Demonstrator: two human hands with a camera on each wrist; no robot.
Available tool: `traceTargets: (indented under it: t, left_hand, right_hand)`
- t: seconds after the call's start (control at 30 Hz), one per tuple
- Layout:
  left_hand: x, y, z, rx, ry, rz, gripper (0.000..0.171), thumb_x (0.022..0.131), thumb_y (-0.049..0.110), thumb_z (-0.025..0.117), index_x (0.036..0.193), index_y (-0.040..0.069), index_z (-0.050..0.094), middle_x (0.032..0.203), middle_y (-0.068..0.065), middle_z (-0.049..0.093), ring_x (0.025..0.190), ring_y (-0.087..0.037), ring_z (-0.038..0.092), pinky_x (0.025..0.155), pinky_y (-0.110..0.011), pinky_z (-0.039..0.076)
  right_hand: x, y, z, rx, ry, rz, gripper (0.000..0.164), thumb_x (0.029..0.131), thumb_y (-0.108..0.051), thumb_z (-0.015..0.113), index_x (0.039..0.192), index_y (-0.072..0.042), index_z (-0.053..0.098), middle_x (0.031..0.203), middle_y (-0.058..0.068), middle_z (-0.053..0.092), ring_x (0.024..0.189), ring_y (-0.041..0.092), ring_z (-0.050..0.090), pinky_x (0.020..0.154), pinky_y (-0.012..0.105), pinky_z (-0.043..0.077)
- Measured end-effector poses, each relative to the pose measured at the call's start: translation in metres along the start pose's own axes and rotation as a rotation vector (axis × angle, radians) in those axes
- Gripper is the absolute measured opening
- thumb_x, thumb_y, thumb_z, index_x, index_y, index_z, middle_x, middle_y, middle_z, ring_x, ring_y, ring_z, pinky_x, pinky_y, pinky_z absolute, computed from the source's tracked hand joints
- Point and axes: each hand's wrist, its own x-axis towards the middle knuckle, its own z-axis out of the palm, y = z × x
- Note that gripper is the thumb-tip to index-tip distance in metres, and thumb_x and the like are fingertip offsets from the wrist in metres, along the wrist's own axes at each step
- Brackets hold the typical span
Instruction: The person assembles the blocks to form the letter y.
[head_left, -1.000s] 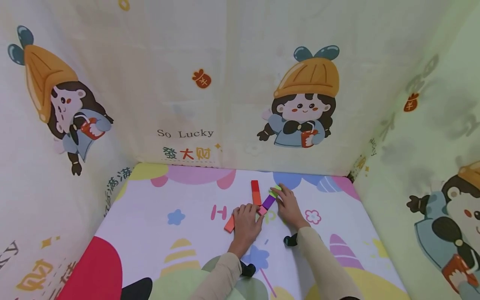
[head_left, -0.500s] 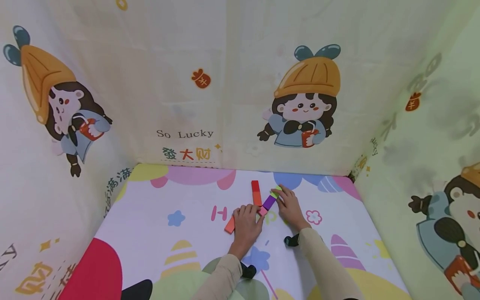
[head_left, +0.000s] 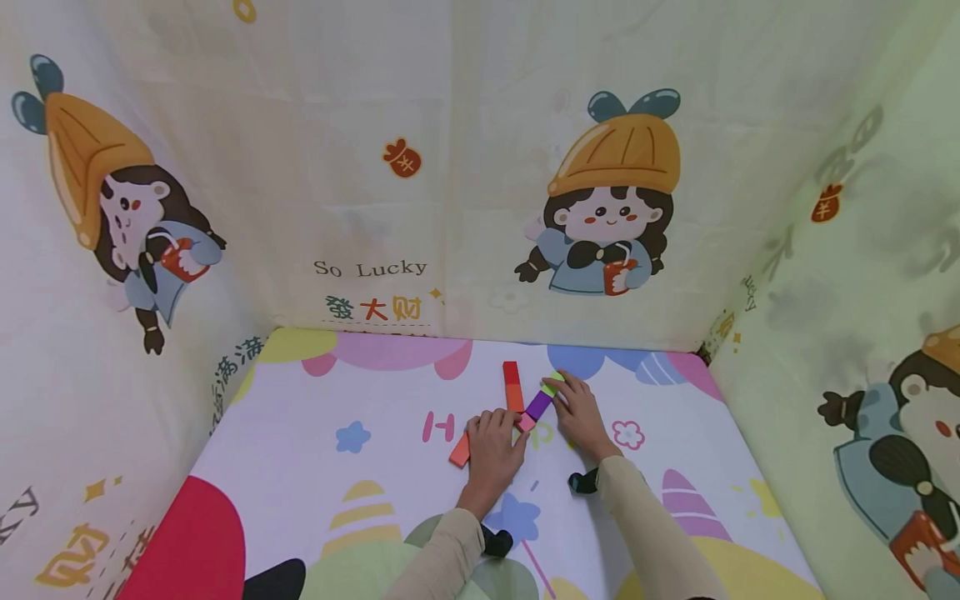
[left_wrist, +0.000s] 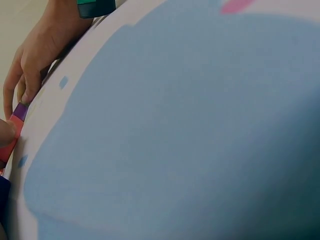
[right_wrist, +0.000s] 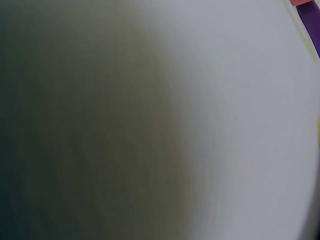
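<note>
A line of small coloured blocks lies slanting on the printed mat. My left hand (head_left: 495, 454) holds the pink block (head_left: 527, 422) at its near end, pinched between thumb and fingers. A purple block (head_left: 538, 405) lies in the middle of the line. At the far end my right hand (head_left: 581, 415) pinches the light green block (head_left: 552, 386), partly covering it. In the left wrist view, my left thumb (left_wrist: 6, 134) lies against the pinkish-red block (left_wrist: 16, 126) beside the purple one. The right wrist view catches only the purple block (right_wrist: 311, 22) and a pinkish corner.
A red block (head_left: 511, 372) and an orange-red block (head_left: 513, 397) form a second line meeting the first. An orange block (head_left: 459, 451) shows partly from under my left hand. Patterned cloth walls (head_left: 480, 167) enclose the mat (head_left: 285, 450) at the back and both sides.
The head view has shifted very slightly. Both hands and the blocks keep practically the same places.
</note>
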Motion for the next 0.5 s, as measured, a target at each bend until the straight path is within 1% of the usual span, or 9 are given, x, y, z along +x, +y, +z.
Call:
traceTargets:
  t: [0.13,0.23,0.3,0.37,0.43,0.5]
  left_hand:
    - [0.000,0.002,0.000,-0.006,0.007,0.013,0.035,0.087,0.039,0.084,0.114,0.022,0.070,0.110,0.002,0.070,0.105,-0.018,0.062,0.096,-0.045,0.044]
    - [0.000,0.003,-0.001,-0.002,0.007,0.011,0.036,0.087,0.039,0.085,0.115,0.022,0.070,0.110,0.002,0.070,0.106,-0.018,0.062,0.097,-0.046,0.045]
    - [0.001,0.003,-0.001,0.008,-0.004,0.005,0.037,0.088,0.040,0.084,0.116,0.023,0.069,0.112,0.002,0.070,0.107,-0.018,0.062,0.098,-0.046,0.045]
    - [0.001,0.002,-0.001,0.021,-0.018,0.000,0.038,0.088,0.041,0.083,0.118,0.023,0.068,0.113,0.002,0.070,0.108,-0.018,0.061,0.098,-0.046,0.045]
    - [0.001,0.002,-0.002,0.026,-0.019,-0.001,0.038,0.088,0.041,0.084,0.118,0.023,0.068,0.113,0.001,0.070,0.109,-0.019,0.062,0.099,-0.046,0.045]
    - [0.000,0.002,-0.003,0.024,-0.011,-0.003,0.038,0.087,0.040,0.084,0.117,0.022,0.069,0.112,0.001,0.070,0.108,-0.019,0.062,0.098,-0.047,0.045]
  right_hand:
    - [-0.001,0.001,-0.004,0.037,0.001,0.000,0.045,0.102,-0.006,0.055,0.146,-0.017,0.060,0.164,0.022,0.041,0.151,0.049,0.036,0.121,0.072,0.025]
    - [-0.003,0.000,-0.007,0.095,-0.017,0.045,0.050,0.103,-0.007,0.052,0.153,-0.017,0.053,0.168,0.021,0.034,0.155,0.047,0.031,0.123,0.071,0.023]
    - [-0.004,-0.002,-0.009,0.157,-0.025,0.099,0.052,0.105,-0.009,0.050,0.156,-0.016,0.047,0.170,0.020,0.029,0.158,0.045,0.026,0.125,0.068,0.019]
    - [-0.006,-0.005,-0.011,0.225,-0.034,0.172,0.052,0.107,-0.014,0.048,0.159,-0.018,0.042,0.173,0.016,0.025,0.160,0.042,0.021,0.127,0.066,0.016]
    - [-0.008,-0.010,-0.012,0.299,-0.034,0.233,0.052,0.109,-0.019,0.047,0.160,-0.018,0.040,0.174,0.014,0.021,0.162,0.040,0.016,0.128,0.064,0.012]
    - [-0.009,-0.015,-0.012,0.342,-0.036,0.282,0.052,0.110,-0.024,0.047,0.161,-0.020,0.038,0.176,0.011,0.019,0.163,0.037,0.014,0.129,0.063,0.011]
